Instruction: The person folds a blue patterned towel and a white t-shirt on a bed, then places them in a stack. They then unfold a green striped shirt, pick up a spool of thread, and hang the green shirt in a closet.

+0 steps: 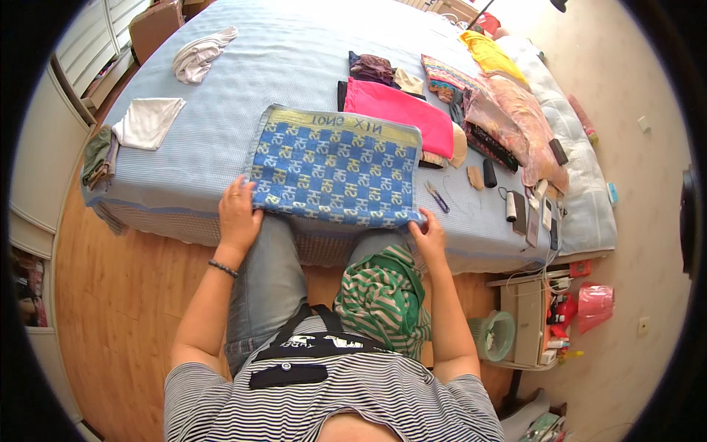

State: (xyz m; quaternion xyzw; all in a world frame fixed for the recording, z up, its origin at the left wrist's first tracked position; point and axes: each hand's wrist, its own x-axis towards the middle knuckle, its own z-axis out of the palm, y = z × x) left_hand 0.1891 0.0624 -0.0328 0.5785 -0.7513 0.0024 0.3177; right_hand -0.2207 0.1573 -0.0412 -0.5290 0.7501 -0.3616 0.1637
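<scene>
A blue and yellow-green checked towel [331, 169] lies spread out flat at the bed's near edge, with a yellow band along its far side. My left hand [240, 217] grips its near left corner between thumb and fingers. At the near right corner, my right hand [428, 234] pinches the edge. The towel's near edge hangs just over my knees. A green and white striped cloth [381, 291] is bunched on my right thigh. Just beyond the towel lies a folded bright pink cloth [401, 110], partly covered by it.
Left on the bed [287, 44] are a white folded cloth [149, 123], a crumpled pale garment [202, 55] and a green rolled cloth [98, 157]. To the right lie scissors [437, 197], a black cylinder [490, 174], phones and cables. A green bin [493, 335] stands beside a small cabinet.
</scene>
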